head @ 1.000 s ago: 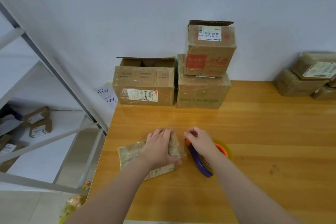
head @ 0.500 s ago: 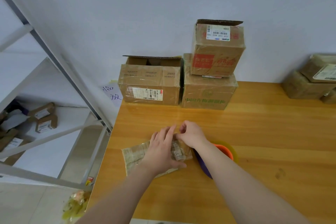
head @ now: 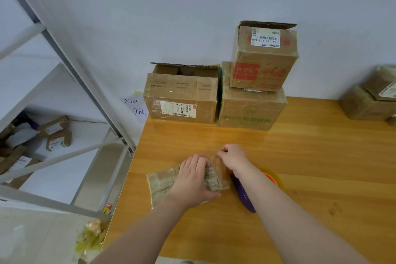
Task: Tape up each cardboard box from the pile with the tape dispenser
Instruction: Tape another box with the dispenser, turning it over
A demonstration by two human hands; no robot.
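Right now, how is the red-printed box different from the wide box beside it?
The red-printed brown cardboard box sits on a green-printed box; the wide brown cardboard box sits on the wooden table. The red-printed box looks narrower than the wide one. Both have a raised flap.

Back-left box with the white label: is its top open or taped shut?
Open. The back-left box has its rear flap raised, and its inside shows below that flap.

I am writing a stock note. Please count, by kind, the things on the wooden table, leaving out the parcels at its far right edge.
Cardboard boxes at the wall: 3 (open box, green-printed box, red-printed box on it)
Small flat parcel: 1
Tape dispenser: 1
Total: 5
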